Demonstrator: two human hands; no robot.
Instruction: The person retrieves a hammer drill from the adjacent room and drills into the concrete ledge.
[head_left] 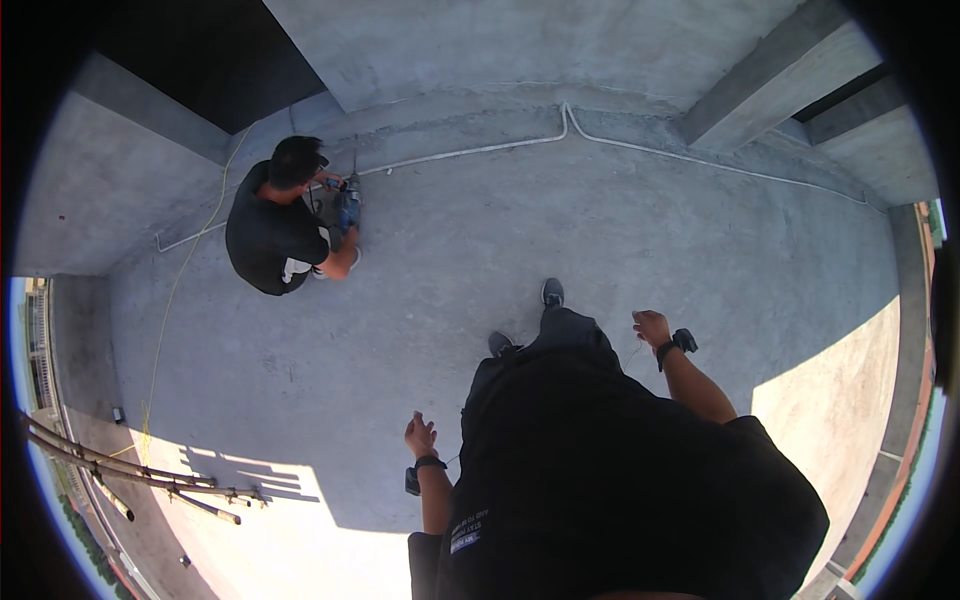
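My left hand (pixel 421 434) hangs at my left side, fingers loosely bent and partly apart, and nothing shows in it. Out to my right is my right hand (pixel 651 327), also loosely bent, with no object visible between its fingers. Each wrist carries a dark strap with a small black device, the right one (pixel 684 341) standing out from the wrist. Neither hand touches anything. Ahead on the left a crouching co-worker (pixel 277 225) holds a blue power drill (pixel 349 204) with a long bit pointing toward the wall. My dark shoes (pixel 552 292) are on the concrete floor.
A white pipe (pixel 460 152) runs along the foot of the far wall. The yellow cord (pixel 190 250) trails down the left side, past several poles (pixel 160 475). A concrete pillar (pixel 770 80) stands at far right. Low parapets edge both sides, and sunlight falls on parts of the floor.
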